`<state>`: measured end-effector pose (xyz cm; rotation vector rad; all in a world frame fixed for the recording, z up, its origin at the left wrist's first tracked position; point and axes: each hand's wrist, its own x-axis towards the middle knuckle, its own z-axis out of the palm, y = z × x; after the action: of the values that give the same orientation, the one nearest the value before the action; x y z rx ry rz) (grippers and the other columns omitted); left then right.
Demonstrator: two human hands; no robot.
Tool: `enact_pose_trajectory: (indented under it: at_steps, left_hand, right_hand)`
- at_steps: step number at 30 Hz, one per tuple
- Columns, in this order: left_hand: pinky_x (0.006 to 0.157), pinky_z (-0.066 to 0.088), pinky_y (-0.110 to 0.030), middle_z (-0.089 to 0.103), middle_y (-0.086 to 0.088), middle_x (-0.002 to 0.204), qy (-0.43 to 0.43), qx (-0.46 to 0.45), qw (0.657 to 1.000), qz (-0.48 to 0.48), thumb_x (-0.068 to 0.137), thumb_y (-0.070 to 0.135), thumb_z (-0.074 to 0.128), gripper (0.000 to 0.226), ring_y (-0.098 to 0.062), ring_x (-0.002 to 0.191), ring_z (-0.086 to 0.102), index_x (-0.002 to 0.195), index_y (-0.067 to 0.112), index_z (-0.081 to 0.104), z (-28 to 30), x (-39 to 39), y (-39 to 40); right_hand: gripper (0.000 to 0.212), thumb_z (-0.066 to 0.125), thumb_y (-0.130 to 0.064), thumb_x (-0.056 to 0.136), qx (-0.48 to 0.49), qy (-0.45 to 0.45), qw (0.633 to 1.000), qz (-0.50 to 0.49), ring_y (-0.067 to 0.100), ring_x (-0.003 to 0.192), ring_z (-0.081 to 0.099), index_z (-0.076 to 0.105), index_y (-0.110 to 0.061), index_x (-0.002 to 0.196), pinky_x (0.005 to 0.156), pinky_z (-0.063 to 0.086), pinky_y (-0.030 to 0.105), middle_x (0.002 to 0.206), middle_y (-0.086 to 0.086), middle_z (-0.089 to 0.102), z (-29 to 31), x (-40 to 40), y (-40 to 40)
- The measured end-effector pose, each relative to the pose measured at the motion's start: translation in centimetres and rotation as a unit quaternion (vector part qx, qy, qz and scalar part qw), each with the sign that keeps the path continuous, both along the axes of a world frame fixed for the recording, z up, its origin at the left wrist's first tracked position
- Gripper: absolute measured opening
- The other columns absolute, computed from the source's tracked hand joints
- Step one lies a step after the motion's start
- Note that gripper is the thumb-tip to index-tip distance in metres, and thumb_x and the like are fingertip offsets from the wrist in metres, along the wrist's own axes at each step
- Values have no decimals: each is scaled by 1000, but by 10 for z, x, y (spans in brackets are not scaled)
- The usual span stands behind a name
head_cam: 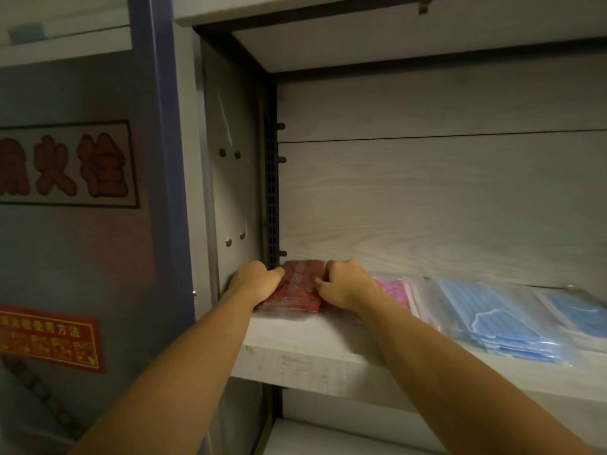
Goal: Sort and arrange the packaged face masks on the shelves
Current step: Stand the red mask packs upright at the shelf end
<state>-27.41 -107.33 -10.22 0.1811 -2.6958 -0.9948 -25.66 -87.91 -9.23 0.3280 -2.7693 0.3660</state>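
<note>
Red mask packs [300, 287] squared up at the shelf's back left corner, both hands on the stack.

Left hand [254, 282] has fingers curled against the stack's left side, right hand [343, 284] has fingers curled on its right side, likely squeezing edges flush to the side wall. Pink packs [392, 290] sit just beside, blue packs [492, 318] further along toward the shelf [312, 353] front edge, so colours look grouped.

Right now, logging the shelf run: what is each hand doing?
Left hand: fingers curled on the left edge of the red pack.
Right hand: fingers curled on its right edge.
</note>
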Motion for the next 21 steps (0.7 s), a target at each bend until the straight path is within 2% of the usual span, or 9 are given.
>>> enact_pose_trajectory:
  at_steps: [3,6,8,15,21]
  left_hand:
    - [65,45,-32,63,-6,74,-1,-6,999,-45,89,50,56,44,-29,72,65,74,9,63,2,1,1]
    - [82,55,-38,72,-5,92,11,-2,996,-90,91,44,61,35,-24,85,68,90,11,73,2,3,2]
    - [86,56,-39,71,-3,98,22,9,994,-107,92,41,62,25,-19,87,67,95,19,72,3,5,3]
    - [85,60,-40,72,-1,100,23,94,986,-135,90,40,70,25,-19,88,72,108,24,63,8,12,6]
    - [71,61,-33,71,-3,106,16,204,966,-156,88,27,78,39,-19,86,74,119,21,56,12,15,9]
  right_hand:
    - [48,41,-45,104,-19,-4,1000,16,37,102,61,66,-4,108,83,49,38,112,22,67,-1,1,-1]
    - [52,41,-47,104,-28,-14,999,24,38,105,61,66,-2,110,86,49,40,114,23,68,-1,4,0]
    - [49,46,-48,102,-27,-23,999,28,37,104,61,66,-3,110,84,48,38,113,21,68,1,7,1]
    - [43,54,-45,98,-16,-30,999,27,34,104,61,62,-6,114,82,49,36,115,18,66,3,8,0]
    - [42,55,-45,98,-29,-32,999,31,32,104,62,61,-8,115,83,50,36,115,16,67,2,4,-1]
